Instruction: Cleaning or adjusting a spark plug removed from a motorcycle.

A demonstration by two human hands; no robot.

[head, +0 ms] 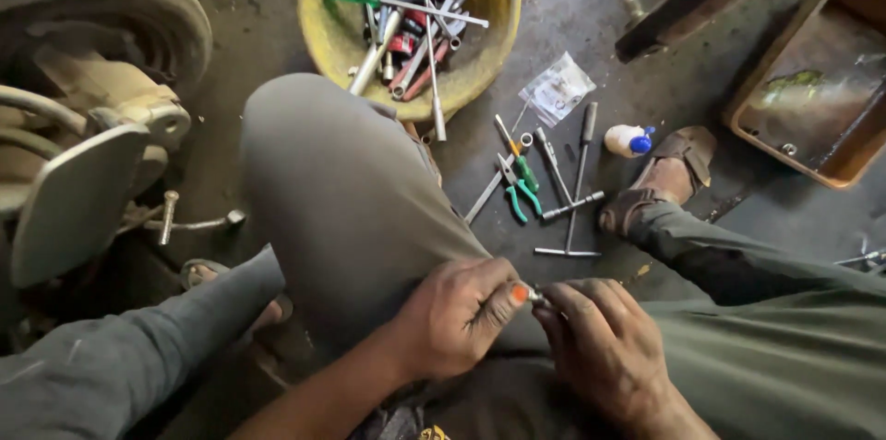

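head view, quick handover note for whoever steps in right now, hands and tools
Left hand and right hand: fingertips pinch one small metal part between them, above the grey-trousered knee.
Green-handled pliers, T-handle wrenches and clear plastic bag lie on the floor ahead.
Yellow round basin holds spanners and a green screwdriver.
Done or left: cannot tell from this view.
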